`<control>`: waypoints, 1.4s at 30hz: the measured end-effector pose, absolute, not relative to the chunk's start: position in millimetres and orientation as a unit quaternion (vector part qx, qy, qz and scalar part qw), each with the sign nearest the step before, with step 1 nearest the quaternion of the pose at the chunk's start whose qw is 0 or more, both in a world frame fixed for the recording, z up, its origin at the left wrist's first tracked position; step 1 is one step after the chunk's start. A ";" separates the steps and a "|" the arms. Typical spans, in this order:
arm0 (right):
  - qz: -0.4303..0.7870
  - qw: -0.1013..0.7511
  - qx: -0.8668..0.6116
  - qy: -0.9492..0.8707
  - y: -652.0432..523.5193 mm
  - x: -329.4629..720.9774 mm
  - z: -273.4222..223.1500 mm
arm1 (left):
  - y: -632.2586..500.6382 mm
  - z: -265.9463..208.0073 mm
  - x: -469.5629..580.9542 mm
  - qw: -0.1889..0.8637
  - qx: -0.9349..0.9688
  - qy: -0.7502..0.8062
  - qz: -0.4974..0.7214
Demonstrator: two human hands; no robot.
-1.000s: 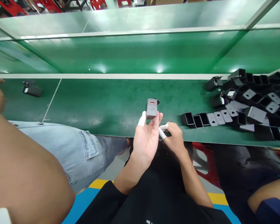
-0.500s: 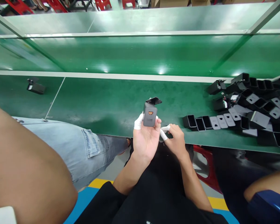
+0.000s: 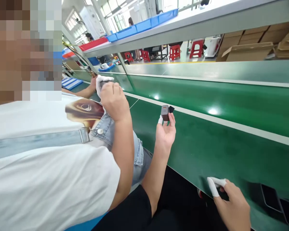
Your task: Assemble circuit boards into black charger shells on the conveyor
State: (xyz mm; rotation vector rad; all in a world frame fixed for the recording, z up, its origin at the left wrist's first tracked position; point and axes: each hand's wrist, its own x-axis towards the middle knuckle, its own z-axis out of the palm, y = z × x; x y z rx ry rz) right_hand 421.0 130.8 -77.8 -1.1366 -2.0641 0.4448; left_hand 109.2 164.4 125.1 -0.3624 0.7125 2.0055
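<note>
My left hand (image 3: 165, 133) is raised above the bench with its fingers closed around a dark grey charger (image 3: 165, 112). The charger's face has a small port with an orange inside, and a black piece juts out at its right side. White finger covers show on some of this hand's fingers. Low on the right, my right hand (image 3: 231, 202) is near the bench's front edge. Its thumb and forefinger, both in white covers, meet at the tips, and I see nothing between them. Just right of it are black open-ended housings (image 3: 271, 195), partly cut off by the frame.
Close on my left is a co-worker in a white shirt (image 3: 69, 179), whose raised hand (image 3: 115, 99) holds a white cloth-like thing. The green bench (image 3: 207, 150) runs across, with a raised shelf holding blue trays (image 3: 144, 25). Red stools (image 3: 174, 52) and cardboard boxes (image 3: 248, 51) stand beyond.
The view has swung left and up, bringing the co-worker's upper body into sight. My left hand has moved forward over the bench with the charger; my right hand is now farther from it.
</note>
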 end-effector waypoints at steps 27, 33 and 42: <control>0.186 0.340 -0.438 -0.811 126.0 418.2 -66.7 | 171.9 85.7 87.1 0.475 0.000 0.250 0.844; 0.176 0.350 -0.425 -0.816 130.9 413.7 -65.2 | 173.5 76.7 72.6 0.451 0.046 0.313 0.835; 0.168 0.351 -0.420 -0.820 131.5 408.1 -58.0 | 139.5 78.7 -19.9 0.412 0.098 0.375 0.825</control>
